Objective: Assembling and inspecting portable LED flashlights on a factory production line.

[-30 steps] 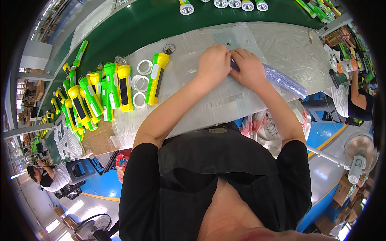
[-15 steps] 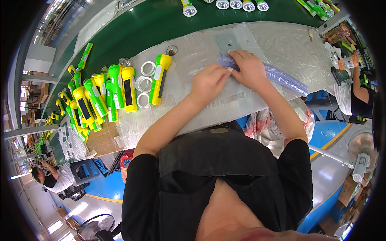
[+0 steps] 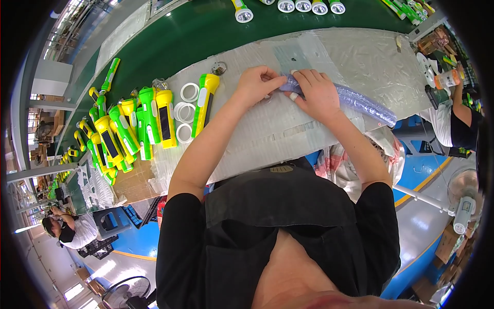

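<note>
One left hand (image 3: 256,86) and one right hand (image 3: 318,98) meet at one bluish plastic roll (image 3: 368,105) on one tabletop (image 3: 247,129), alongside at least three white rings (image 3: 190,100), one shiny disc (image 3: 218,68) and one lone flashlight (image 3: 204,103). More than ten overlapping flashlights (image 3: 109,136) crowd the left; six others (image 3: 319,7) line the far side. Two co-workers (image 3: 85,232) and two fans (image 3: 464,215) flank the scene.

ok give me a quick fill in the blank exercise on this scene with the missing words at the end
1. The left hand is at the ____ end of the bluish plastic.
2. Past the right hand, the bluish plastic runs toward the picture's ____ edge.
3. The loose rings are ____ in colour.
4. The flashlights beside the rings are yellow and ____.

Missing words: left; right; white; green
</note>
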The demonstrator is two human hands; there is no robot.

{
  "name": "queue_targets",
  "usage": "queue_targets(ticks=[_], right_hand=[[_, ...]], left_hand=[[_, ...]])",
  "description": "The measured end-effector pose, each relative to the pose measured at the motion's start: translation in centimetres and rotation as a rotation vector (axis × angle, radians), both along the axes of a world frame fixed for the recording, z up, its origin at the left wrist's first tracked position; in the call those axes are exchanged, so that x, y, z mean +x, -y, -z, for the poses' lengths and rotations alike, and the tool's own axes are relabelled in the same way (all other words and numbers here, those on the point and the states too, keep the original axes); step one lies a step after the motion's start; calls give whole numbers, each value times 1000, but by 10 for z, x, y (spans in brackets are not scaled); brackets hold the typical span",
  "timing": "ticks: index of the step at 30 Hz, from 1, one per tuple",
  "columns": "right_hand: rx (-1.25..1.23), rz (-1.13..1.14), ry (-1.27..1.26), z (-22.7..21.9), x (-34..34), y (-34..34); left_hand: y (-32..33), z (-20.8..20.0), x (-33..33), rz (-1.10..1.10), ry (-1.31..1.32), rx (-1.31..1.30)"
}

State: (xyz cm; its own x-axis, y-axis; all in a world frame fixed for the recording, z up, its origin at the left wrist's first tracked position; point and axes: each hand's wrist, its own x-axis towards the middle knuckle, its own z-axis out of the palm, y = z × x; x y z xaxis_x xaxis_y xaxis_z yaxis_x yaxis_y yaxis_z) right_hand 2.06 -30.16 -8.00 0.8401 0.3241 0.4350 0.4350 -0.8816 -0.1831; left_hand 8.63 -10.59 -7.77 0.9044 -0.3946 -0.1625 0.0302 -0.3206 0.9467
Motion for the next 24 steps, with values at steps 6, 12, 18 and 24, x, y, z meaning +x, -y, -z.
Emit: queue_targets(ticks=[6,12,18,24], right_hand=[[21,-2,10,1,0,0],[34,-15,54,5,2,3],[42,0,7,-1,0,3],[37,-34,18,1,9,7]], left_hand=[[-1,2,9,85,-45,28],[-5,7,15,16,-89,16],[-9,9,18,13,77,143],[-25,10,18,-144,55,-56]])
